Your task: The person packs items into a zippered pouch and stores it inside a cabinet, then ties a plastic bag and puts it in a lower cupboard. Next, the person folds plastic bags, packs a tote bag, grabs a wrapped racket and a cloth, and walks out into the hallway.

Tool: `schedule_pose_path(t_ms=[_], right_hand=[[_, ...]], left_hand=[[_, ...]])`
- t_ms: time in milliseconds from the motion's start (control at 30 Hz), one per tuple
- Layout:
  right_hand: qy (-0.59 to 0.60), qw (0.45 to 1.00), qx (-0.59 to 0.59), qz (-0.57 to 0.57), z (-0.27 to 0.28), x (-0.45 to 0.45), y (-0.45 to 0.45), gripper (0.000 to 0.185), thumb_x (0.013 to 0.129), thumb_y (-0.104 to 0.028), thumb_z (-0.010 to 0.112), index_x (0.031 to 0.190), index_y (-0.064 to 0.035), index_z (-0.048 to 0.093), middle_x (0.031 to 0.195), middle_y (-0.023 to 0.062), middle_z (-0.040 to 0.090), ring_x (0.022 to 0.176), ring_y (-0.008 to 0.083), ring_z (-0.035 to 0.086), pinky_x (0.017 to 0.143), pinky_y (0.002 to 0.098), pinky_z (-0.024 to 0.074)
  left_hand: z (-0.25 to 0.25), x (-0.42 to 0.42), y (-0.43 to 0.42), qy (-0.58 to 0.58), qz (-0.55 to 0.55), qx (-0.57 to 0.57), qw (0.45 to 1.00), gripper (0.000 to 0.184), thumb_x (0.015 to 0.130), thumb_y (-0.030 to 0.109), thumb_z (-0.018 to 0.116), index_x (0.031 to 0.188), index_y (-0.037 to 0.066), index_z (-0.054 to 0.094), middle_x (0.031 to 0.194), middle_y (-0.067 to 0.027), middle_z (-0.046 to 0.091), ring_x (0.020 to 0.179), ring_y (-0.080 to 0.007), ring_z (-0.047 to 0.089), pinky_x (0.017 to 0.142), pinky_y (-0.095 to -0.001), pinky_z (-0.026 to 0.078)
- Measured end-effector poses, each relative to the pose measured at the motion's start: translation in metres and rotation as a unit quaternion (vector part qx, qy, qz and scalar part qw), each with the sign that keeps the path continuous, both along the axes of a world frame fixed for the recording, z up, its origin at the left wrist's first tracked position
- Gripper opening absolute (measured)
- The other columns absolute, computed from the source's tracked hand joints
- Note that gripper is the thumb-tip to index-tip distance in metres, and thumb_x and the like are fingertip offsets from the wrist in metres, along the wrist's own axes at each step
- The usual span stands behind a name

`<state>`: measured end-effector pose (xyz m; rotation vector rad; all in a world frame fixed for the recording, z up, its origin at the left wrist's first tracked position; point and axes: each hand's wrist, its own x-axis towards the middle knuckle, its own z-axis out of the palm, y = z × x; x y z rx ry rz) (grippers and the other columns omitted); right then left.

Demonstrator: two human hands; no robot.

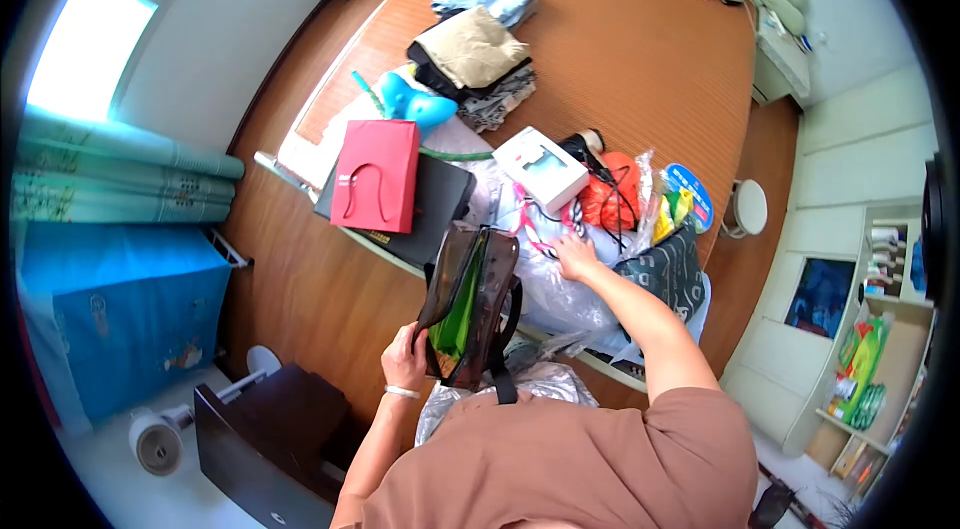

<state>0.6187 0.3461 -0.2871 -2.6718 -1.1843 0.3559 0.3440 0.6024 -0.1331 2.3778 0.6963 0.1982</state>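
My left hand [404, 357] is closed on the edge of a dark translucent bag [486, 304], which stands open and shows something green [460, 314] inside. My right hand [574, 257] reaches into the pile on the bed's near edge, touching a pink and white strap [530, 224]. Its fingertips are too small to make out. Just beyond it lie a white box [541, 169] and a red-orange plastic bag [609, 194]. A red paper bag [375, 176] rests on a black case [430, 214] to the left.
Folded clothes [470, 44] and a blue inflatable item [415, 107] lie on the bed [620, 59]. A dark patterned pouch [668, 271] is right of the pile. A white stool [748, 208] stands at the right, a dark chair [270, 429] and fan [158, 444] at lower left.
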Motion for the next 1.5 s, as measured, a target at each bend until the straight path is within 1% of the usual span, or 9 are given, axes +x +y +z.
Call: schedule_pose_path(t_ms=[133,267,400,567,733,1000,1300,1433,1500], right_hand=[[0.211,0.971,-0.024,-0.105,0.013,0.014,0.002,0.032,0.077,-0.023,0.069,0.101,-0.0027,0.065,0.088,0.0154,0.067,0.083,0.0340,0.065,0.075,0.0435,0.0507],[0.105,0.947,0.273,-0.131,0.153,0.032,0.017,0.017,0.086,-0.017,0.065,0.090,-0.0015,0.062,0.073,0.0117,0.064,0.058,0.0249,0.061,0.058,0.0359,0.0482],[0.193,0.854,0.454,-0.164,0.314,0.005,0.034,0.008,0.094,-0.009,0.056,0.090,-0.0024,0.058,0.071,-0.0029,0.053,0.056,0.0032,0.047,0.050,0.0235,0.0423],[0.300,0.669,0.676,-0.076,0.393,-0.041,0.038,0.013,0.099,-0.016,0.042,0.107,-0.0058,0.041,0.076,0.0037,0.040,0.050,0.0082,0.041,0.048,0.0259,0.0463],[0.317,0.677,0.654,-0.117,0.363,-0.087,0.042,0.007,0.097,-0.012,0.045,0.097,-0.0063,0.041,0.090,0.0064,0.044,0.045,0.0082,0.041,0.043,0.0264,0.0476],[0.177,0.953,0.226,0.095,0.232,-0.118,0.018,0.007,0.075,-0.004,0.061,0.079,-0.0025,0.056,0.083,0.0130,0.048,0.077,0.0292,0.054,0.066,0.0384,0.0478],[-0.115,0.944,0.039,0.308,0.146,-0.093,0.055,0.019,0.077,-0.019,0.057,0.089,-0.0060,0.064,0.102,0.0087,0.061,0.108,0.0222,0.054,0.080,0.0348,0.0469],[0.226,0.875,-0.023,0.427,0.172,-0.075,0.057,0.023,0.079,-0.015,0.059,0.097,-0.0053,0.069,0.113,0.0067,0.064,0.104,0.0251,0.061,0.084,0.0385,0.0500],[0.393,0.880,0.152,0.220,0.201,-0.037,0.062,0.019,0.086,-0.012,0.054,0.095,-0.0056,0.069,0.093,0.0080,0.069,0.093,0.0256,0.066,0.083,0.0355,0.0519]], left_hand=[[0.001,0.012,-0.004,-0.030,0.038,-0.015,0.999,0.012,0.089,0.016,0.062,0.093,0.005,0.062,0.083,-0.0125,0.063,0.073,-0.0328,0.063,0.062,-0.0377,0.050],[0.012,0.029,-0.015,-0.057,0.014,-0.033,0.998,0.013,0.088,0.016,0.063,0.090,0.004,0.061,0.082,-0.0120,0.062,0.070,-0.0329,0.063,0.059,-0.0386,0.049],[0.043,0.052,-0.033,-0.077,-0.019,-0.072,0.994,0.012,0.089,0.014,0.062,0.091,0.002,0.061,0.081,-0.0121,0.061,0.068,-0.0332,0.062,0.057,-0.0389,0.049],[0.053,0.062,-0.050,-0.099,-0.011,-0.085,0.991,0.013,0.090,0.015,0.060,0.091,0.002,0.059,0.082,-0.0136,0.059,0.068,-0.0355,0.060,0.057,-0.0420,0.047],[0.031,0.072,-0.053,-0.092,0.021,-0.066,0.993,0.016,0.093,0.019,0.056,0.091,0.003,0.056,0.086,-0.0147,0.057,0.072,-0.0388,0.059,0.058,-0.0453,0.045],[0.007,0.078,-0.058,-0.055,0.043,-0.098,0.993,0.020,0.095,0.022,0.053,0.095,0.003,0.053,0.089,-0.0186,0.058,0.080,-0.0421,0.058,0.066,-0.0478,0.046],[0.006,0.072,-0.069,-0.036,0.011,-0.106,0.994,0.019,0.094,0.021,0.055,0.099,0.002,0.053,0.091,-0.0187,0.057,0.081,-0.0417,0.059,0.065,-0.0480,0.047],[0.007,0.063,-0.067,-0.016,0.019,-0.098,0.995,0.021,0.094,0.023,0.055,0.102,0.004,0.054,0.091,-0.0183,0.060,0.080,-0.0418,0.060,0.066,-0.0474,0.048],[0.004,0.055,-0.061,-0.017,0.040,-0.091,0.995,0.022,0.094,0.024,0.055,0.105,0.005,0.055,0.093,-0.0171,0.061,0.079,-0.0405,0.061,0.066,-0.0465,0.049]])
